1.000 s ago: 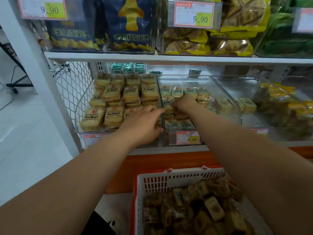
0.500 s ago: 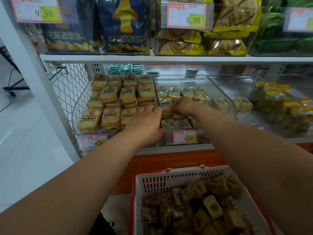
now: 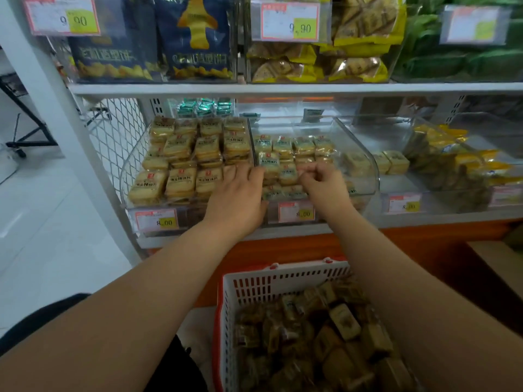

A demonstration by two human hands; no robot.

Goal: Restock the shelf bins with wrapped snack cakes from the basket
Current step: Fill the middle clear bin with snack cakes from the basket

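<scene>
Retail shop, snack aisle. White metal shelves [image 3: 283, 88] carry clear plastic bins [image 3: 365, 165] of individually wrapped cakes [image 3: 181, 181], each bin fronted by a printed price tag [image 3: 157, 221] reading 8.00. The upper shelf holds bagged snacks [image 3: 195, 38] under tags [image 3: 290, 21] marked 9.90. A red and white shopping basket [image 3: 283, 281] of wrapped goods stands below the shelves. Pale tiled floor [image 3: 42, 236] lies at the left.
</scene>
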